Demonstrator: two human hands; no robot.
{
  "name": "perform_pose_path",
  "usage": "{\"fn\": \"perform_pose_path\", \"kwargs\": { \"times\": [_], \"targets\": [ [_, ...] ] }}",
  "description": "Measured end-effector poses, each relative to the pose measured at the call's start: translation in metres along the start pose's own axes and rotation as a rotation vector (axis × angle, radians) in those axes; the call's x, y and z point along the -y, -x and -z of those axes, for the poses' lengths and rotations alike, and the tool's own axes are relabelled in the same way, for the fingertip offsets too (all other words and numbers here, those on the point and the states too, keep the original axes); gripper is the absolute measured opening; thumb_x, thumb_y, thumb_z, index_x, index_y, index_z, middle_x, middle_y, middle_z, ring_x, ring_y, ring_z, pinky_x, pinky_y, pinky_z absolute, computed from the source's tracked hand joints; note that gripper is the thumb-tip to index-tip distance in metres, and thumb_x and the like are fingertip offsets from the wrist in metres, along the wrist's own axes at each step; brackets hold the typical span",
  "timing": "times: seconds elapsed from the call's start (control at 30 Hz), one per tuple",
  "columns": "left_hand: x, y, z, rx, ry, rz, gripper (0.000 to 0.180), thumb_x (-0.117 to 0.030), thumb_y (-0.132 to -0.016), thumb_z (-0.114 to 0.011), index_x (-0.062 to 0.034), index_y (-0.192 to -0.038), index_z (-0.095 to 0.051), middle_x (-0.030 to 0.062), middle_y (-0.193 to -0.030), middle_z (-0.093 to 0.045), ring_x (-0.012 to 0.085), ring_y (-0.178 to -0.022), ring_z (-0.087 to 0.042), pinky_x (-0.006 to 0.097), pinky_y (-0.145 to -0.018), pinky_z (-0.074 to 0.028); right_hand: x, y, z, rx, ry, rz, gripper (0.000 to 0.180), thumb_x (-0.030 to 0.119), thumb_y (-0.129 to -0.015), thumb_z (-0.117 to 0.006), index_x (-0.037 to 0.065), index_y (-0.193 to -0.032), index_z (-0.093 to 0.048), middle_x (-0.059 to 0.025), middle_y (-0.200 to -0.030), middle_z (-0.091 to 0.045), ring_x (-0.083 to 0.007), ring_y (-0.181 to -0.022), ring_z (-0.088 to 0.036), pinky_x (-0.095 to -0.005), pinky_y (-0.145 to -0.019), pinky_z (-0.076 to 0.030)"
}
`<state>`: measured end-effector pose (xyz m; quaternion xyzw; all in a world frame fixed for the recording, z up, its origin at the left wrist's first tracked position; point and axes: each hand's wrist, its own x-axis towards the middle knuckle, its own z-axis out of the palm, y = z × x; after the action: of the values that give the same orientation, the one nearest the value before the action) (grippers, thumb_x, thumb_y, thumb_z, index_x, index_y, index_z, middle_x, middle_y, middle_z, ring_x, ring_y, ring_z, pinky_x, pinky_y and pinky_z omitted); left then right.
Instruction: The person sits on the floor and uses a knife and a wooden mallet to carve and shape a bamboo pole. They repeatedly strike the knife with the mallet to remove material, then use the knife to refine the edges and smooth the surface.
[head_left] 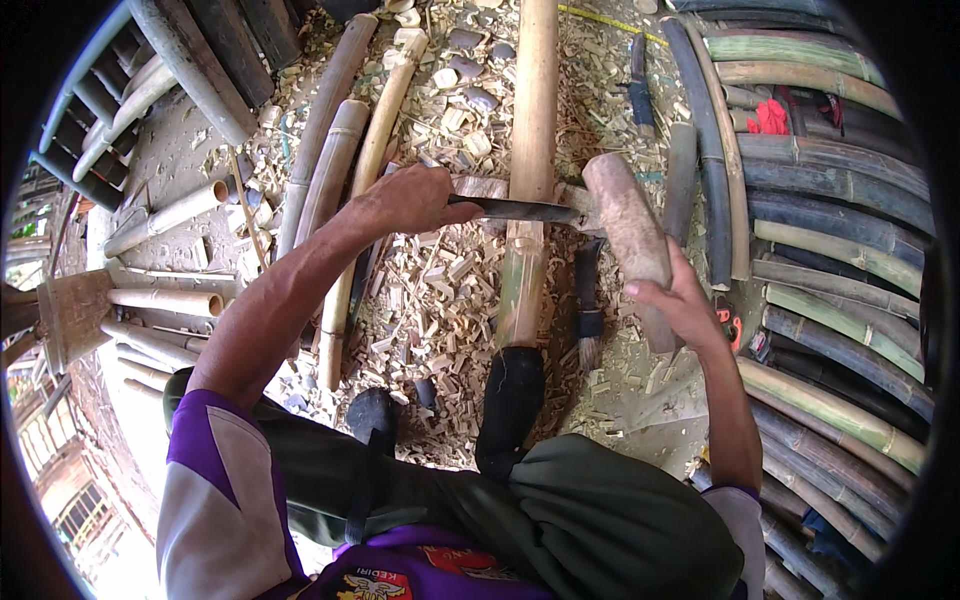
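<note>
A long pale bamboo pole [535, 100] runs from the far edge toward me, resting across a low wooden block [480, 187]. My left hand [412, 198] is closed around the handle of a knife; its dark blade [525, 210] points right and crosses the pole. Right of the pole, my right hand [683, 298] grips the near part of a thick round wooden club [628, 215], whose far end tilts up and left, close to the blade's tip. Below the blade, the pole's near part shows cut, split fibres. My black-covered foot [510, 405] is against its near end.
Wood chips [430, 310] cover the ground. A dark tool with a frayed end [588, 310] lies right of the pole, another dark-wrapped tool [640, 90] farther off. Bamboo lengths [840, 200] are stacked at right; more poles [325, 170] lie at left.
</note>
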<state>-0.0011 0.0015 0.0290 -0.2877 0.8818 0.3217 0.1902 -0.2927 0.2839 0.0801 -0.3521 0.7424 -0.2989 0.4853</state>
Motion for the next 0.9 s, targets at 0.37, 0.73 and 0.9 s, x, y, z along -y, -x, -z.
{"fn": "perform_pose_path", "kwargs": {
  "times": [0.37, 0.73, 0.9],
  "targets": [
    [0.006, -0.015, 0.009, 0.148, 0.061, 0.036, 0.072, -0.067, -0.095, -0.063, 0.0003, -0.071, -0.074, 0.013, -0.066, -0.07, 0.0286, -0.066, -0.072, 0.048, -0.073, -0.057, 0.022, -0.036, 0.036, 0.309, 0.374, -0.102, 0.112, 0.034, -0.082, -0.083, -0.012, -0.16, -0.016, -0.0277, -0.156, -0.042, -0.0299, -0.147, -0.041, -0.0354, -0.122, -0.029],
    [0.011, -0.02, 0.01, 0.198, 0.086, 0.002, 0.074, -0.071, -0.093, -0.063, -0.0047, -0.062, -0.071, 0.006, -0.056, -0.065, 0.0191, -0.055, -0.066, 0.042, -0.062, -0.054, 0.022, -0.028, 0.038, 0.272, 0.287, -0.035, 0.114, 0.035, -0.08, -0.085, -0.012, -0.159, -0.019, -0.0298, -0.16, -0.037, -0.0323, -0.152, -0.035, -0.0362, -0.125, -0.025],
    [0.017, -0.016, 0.006, 0.233, 0.069, 0.014, 0.073, -0.071, -0.093, -0.063, -0.0053, -0.062, -0.071, 0.0055, -0.056, -0.065, 0.019, -0.054, -0.065, 0.042, -0.062, -0.054, 0.053, -0.029, 0.036, 0.307, 0.279, -0.156, 0.113, 0.031, -0.081, -0.086, -0.011, -0.16, -0.018, -0.0292, -0.16, -0.036, -0.0304, -0.152, -0.033, -0.0361, -0.125, -0.024]
  ]
}}
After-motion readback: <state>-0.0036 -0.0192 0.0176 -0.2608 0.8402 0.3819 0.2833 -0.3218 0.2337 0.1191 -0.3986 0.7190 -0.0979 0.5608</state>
